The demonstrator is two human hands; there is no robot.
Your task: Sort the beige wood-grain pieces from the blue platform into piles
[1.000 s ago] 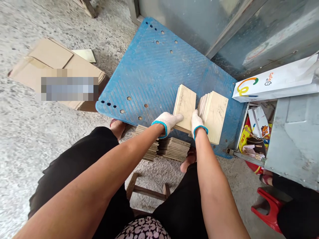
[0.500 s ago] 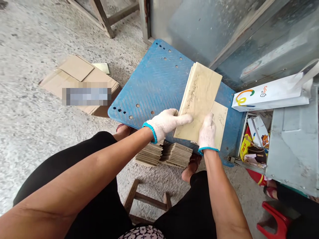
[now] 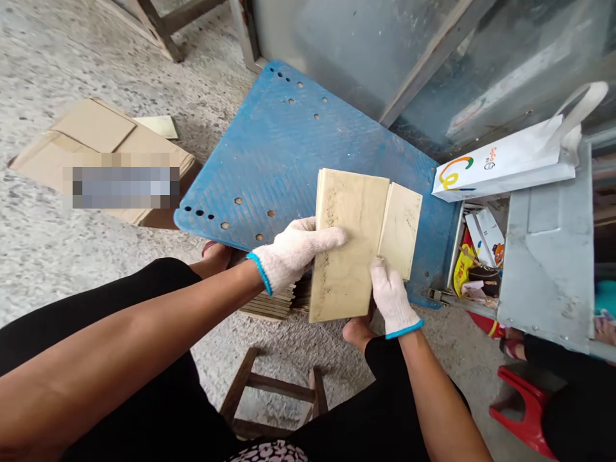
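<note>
Both my hands wear white knit gloves with blue cuffs. My left hand (image 3: 294,251) grips the left edge of a beige tile (image 3: 346,240), its fingers laid across the face. My right hand (image 3: 391,296) holds the same tile at its lower right corner. The tile is lifted off the blue plastic board (image 3: 279,154) and faces me. A leaning row of similar tiles (image 3: 402,228) stands on the board just behind and to the right of it. More stacked tiles (image 3: 276,305) lie on the floor under the board's near edge, between my feet.
A flattened cardboard box (image 3: 96,154) lies on the concrete floor to the left. At the right stands a grey metal cabinet (image 3: 548,250) with a white paper bag (image 3: 505,163) and an open drawer of small items (image 3: 481,256). A red stool (image 3: 524,404) and a wooden stool (image 3: 269,391) are nearby.
I lifted one tile out of the row on the blue board, raised it, then drew it toward me and turned it more upright. My right hand shifted to its lower corner.
</note>
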